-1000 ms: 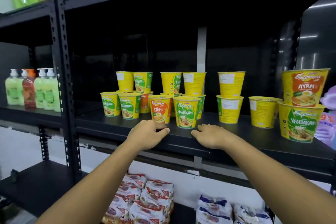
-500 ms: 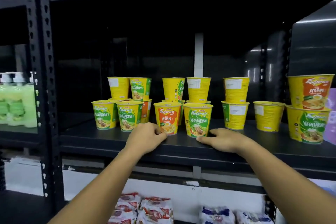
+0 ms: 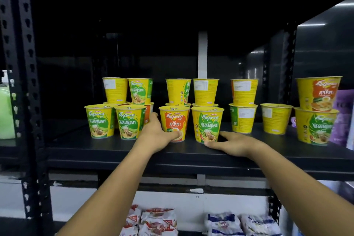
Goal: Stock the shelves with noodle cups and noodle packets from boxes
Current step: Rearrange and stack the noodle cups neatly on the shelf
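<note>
Far-left cup point(image 3: 100, 121): upright on the shelf point(image 3: 76, 151), one of a front row with more cups stacked behind.
Left grip point(image 3: 157, 136): grasping the AYAM cup point(image 3: 175, 119), thumb across its base, fingers round its left side.
Vegetarian cup point(image 3: 207, 122): upright just beside the AYAM cup, near the shelf's front.
Right grip point(image 3: 235, 143): released, fingers flat on the shelf, tips touching the Vegetarian cup's base.
Noodle packets point(image 3: 157, 220): on the level below.

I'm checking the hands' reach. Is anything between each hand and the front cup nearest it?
Nothing visible. The left hand grips the Ayam cup low on its left side; the right hand lies flat on the shelf, fingertips at the base of the front Vegetarian cup beside it.
</note>
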Available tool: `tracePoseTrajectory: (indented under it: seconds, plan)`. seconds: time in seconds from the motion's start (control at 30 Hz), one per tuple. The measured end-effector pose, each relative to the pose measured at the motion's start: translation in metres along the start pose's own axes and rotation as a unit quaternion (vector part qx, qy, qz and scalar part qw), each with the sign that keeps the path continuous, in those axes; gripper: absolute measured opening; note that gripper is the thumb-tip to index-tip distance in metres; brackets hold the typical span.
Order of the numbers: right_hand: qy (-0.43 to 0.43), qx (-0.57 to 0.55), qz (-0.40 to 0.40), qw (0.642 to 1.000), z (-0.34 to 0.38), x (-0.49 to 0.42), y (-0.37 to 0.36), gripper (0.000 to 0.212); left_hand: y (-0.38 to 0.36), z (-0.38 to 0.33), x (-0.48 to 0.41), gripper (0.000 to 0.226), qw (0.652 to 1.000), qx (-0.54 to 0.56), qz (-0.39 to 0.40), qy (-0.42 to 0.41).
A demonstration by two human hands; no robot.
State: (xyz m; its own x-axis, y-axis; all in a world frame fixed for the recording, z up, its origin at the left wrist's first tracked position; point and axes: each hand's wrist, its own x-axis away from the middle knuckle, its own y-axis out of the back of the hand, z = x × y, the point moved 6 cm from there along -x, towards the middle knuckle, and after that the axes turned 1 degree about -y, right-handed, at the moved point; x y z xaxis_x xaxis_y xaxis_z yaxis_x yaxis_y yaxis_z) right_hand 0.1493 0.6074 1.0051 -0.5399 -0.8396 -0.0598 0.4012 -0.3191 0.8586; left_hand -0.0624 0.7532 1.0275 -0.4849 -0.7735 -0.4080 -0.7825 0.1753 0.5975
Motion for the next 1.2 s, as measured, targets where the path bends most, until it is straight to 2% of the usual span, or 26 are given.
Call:
tracePoseTrajectory:
  seconds: [0.2,0.37,0.53,0.67,0.93,1.03,1.2]
  plan:
    - [-0.013,0.106,0.009,0.994,0.007,0.007,-0.003,0.085,-0.005,0.003,-0.018,0.119,0.998,0.056,-0.010,-0.008]
    - [-0.008,0.140,0.015,0.990,0.009,0.011,-0.003,0.085,-0.007,-0.004,-0.027,0.114,0.997,0.068,-0.009,-0.030]
    - [-0.002,0.149,0.006,0.989,0.008,0.011,-0.002,0.085,0.014,-0.013,-0.029,0.114,0.988,0.112,-0.080,-0.065]
    - [0.000,0.150,0.005,0.989,0.009,0.013,-0.001,0.084,0.037,-0.049,-0.032,0.113,0.969,0.182,-0.116,-0.117]
    - [0.006,0.137,-0.001,0.991,0.008,0.014,-0.001,0.083,0.007,-0.114,-0.050,0.110,0.972,0.177,-0.031,-0.151]
    - [0.006,0.138,-0.004,0.990,0.007,0.013,0.000,0.084,-0.011,-0.122,-0.060,0.110,0.973,0.178,0.001,-0.149]
    - [0.008,0.143,-0.003,0.990,0.008,0.011,0.000,0.083,-0.029,-0.118,-0.066,0.108,0.975,0.171,0.009,-0.142]
